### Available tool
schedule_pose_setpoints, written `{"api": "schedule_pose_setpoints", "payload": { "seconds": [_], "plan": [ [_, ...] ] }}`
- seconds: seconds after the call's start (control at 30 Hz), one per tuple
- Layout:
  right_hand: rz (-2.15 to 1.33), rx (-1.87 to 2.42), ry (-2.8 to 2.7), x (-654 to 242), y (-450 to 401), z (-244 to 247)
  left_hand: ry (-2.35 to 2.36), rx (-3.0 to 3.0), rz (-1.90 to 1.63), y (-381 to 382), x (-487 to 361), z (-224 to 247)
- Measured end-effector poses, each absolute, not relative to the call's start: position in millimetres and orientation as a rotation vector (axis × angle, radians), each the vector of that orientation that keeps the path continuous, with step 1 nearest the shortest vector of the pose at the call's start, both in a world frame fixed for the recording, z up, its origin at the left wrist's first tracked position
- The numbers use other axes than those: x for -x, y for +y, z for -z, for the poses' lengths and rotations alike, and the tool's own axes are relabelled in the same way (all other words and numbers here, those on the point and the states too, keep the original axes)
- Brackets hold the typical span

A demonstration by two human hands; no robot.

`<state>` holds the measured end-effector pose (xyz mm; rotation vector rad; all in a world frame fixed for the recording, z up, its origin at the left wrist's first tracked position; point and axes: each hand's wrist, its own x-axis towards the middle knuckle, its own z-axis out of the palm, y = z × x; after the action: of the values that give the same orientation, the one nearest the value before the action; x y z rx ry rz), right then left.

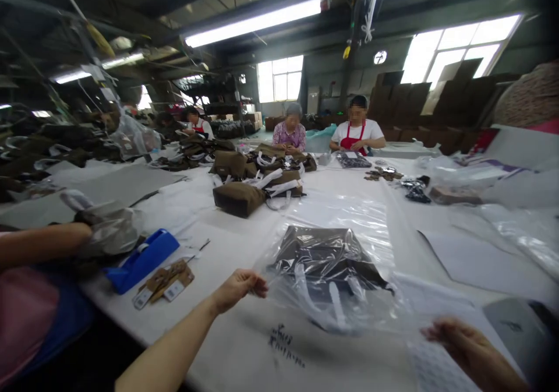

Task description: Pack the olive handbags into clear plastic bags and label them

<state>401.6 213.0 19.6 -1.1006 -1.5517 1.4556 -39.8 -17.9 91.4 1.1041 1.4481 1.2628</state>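
Note:
A dark brown handbag (321,242) with pale wrapped handles lies inside a clear plastic bag (288,304) on the white table in front of me. My left hand (239,289) is closed, its fingers curled in a pinch at the left edge of the plastic. On the other side, my right hand (460,339) is slightly blurred, thumb and fingers together at the plastic's right corner. The handbag's handles point towards me.
More brown handbags (242,197) are piled beyond. To the left lie a blue tape dispenser (146,258) and several hang tags (168,284); a co-worker's arm (43,243) reaches in there. Two people (356,133) work across the table. A grey object (519,328) stands at right.

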Motion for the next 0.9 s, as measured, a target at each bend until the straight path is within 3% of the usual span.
{"api": "schedule_pose_setpoints", "payload": {
  "seconds": [0.1,0.2,0.3,0.4,0.5,0.67,0.77,0.9],
  "plan": [
    [-1.754,1.19,-1.773,-417.5,173.6,2.9,1.46,-1.094,-1.134,-41.8,21.8,-52.4],
    [-1.827,1.303,-1.949,-437.2,161.0,-9.2,1.458,-1.292,-0.949,-62.4,22.4,-36.2],
    [-1.555,1.295,-2.084,-427.5,146.2,-37.7,1.486,-1.761,-0.714,-74.7,35.8,-25.5],
    [-1.256,0.981,-2.466,-373.8,98.1,-52.7,1.495,-1.992,-0.675,-78.6,48.2,-16.0],
    [-1.129,0.723,-2.855,-311.4,36.3,-35.1,1.478,-2.027,-0.697,-77.0,52.9,-14.4],
    [-0.777,0.939,-2.943,-275.2,2.2,10.5,1.603,-2.037,-0.759,-62.0,40.8,-40.6],
    [-1.057,1.042,-2.749,-276.9,5.6,21.2,1.882,-2.039,-0.799,-36.8,22.2,-62.3],
    [-1.934,1.209,-1.92,-265.0,-6.1,41.7,2.225,-1.986,-0.89,9.7,-7.2,-70.0]
  ]
}}
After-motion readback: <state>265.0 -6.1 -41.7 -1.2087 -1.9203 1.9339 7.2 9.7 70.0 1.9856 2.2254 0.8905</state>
